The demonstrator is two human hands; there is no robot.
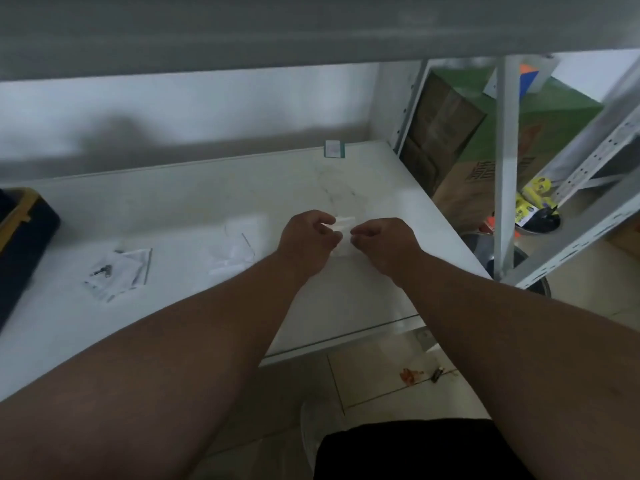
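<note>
Head view: near the front left of the white tabletop [346,306] lies a flat clear plastic bag [117,271] with small dark screws and a paper inside. A bit further back sits a second clear bag [235,251] with white plastic bits in it. Just past it, the left hand [306,237] and right hand [384,242] pinch a small white plastic piece [344,225] between them, fingers curled tight on it, just above the tabletop. Off to the right, a round metal bowl [540,221] holds yellow packs.
</note>
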